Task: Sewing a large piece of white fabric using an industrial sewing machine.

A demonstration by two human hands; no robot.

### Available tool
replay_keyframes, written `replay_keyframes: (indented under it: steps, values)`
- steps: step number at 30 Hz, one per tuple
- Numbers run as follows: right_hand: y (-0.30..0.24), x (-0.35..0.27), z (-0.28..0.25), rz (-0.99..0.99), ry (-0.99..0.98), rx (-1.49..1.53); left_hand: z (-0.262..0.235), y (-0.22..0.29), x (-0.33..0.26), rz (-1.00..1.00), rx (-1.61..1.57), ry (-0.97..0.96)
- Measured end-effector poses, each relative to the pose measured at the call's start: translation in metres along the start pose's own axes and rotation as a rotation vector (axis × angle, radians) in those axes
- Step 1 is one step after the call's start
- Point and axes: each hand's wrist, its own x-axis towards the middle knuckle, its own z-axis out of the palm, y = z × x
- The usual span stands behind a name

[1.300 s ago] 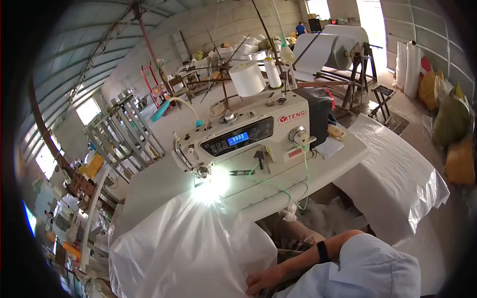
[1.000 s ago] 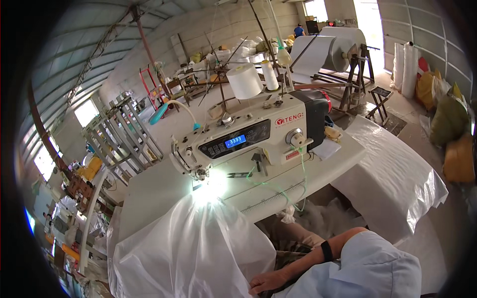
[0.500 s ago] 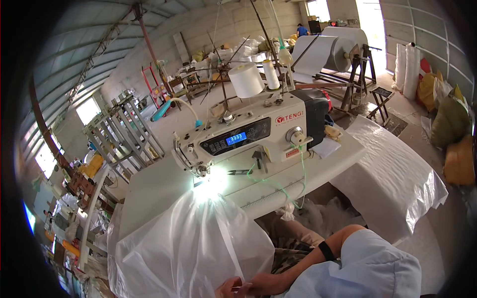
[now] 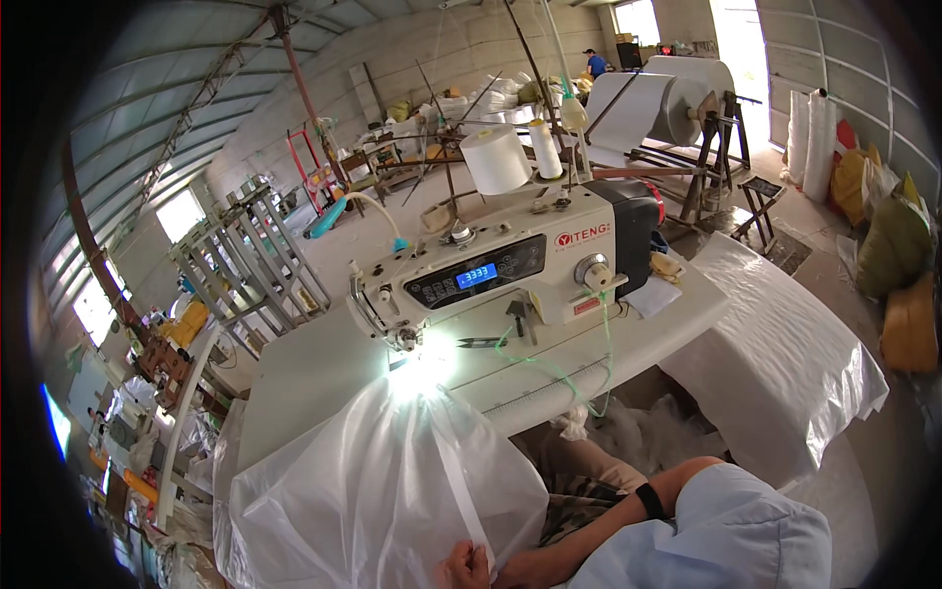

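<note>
My right hand (image 4: 463, 566) is closed on the gathered edge of a translucent white plastic sheet (image 4: 363, 491) at the lower edge of the view. A flat white strip (image 4: 456, 481) runs down the sheet from the needle area to this hand. The sheet's far end lies under the head of a white sewing machine (image 4: 549, 245), where a bright lamp hides the needle and presser foot. My left hand does not show. On the machine table (image 4: 304, 373), thread snips (image 4: 479, 343) lie beside the machine base.
Thread cones (image 4: 494, 160) stand behind the machine, and green cord (image 4: 549, 365) hangs from its side. More plastic sheeting (image 4: 785, 344) drapes over the table's right end. A metal frame (image 4: 250, 260) stands left. Behind are large white rolls (image 4: 677, 103) and a distant person (image 4: 596, 64).
The whole scene has shifted slightly right and down in the picture. My right hand has moved a little against the sheet, and the white strip now shows wider and straighter beside it.
</note>
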Motion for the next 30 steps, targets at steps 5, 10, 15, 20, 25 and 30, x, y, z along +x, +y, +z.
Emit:
replay_keyframes:
  steps: [5,10,15,20,25,30]
  values:
    - [0.003,-0.005,-0.008,0.017,-0.005,0.022,0.001,-0.002,-0.003,-0.107,-0.128,-0.003]
    - [0.01,-0.008,-0.009,-0.047,-0.037,-0.068,0.001,-0.013,-0.002,-0.13,-0.16,-0.067]
    - [0.007,-0.011,-0.011,-0.022,-0.058,-0.069,-0.001,-0.007,-0.002,-0.142,-0.145,-0.084]
    - [0.018,-0.012,-0.006,-0.048,-0.036,-0.093,0.0,-0.009,-0.001,-0.143,-0.189,-0.076]
    - [0.01,-0.011,-0.011,0.024,-0.068,-0.037,0.0,-0.002,0.0,-0.109,-0.194,-0.054]
    - [0.016,-0.01,-0.007,-0.062,-0.038,-0.059,0.001,-0.013,-0.002,-0.133,-0.206,-0.064]
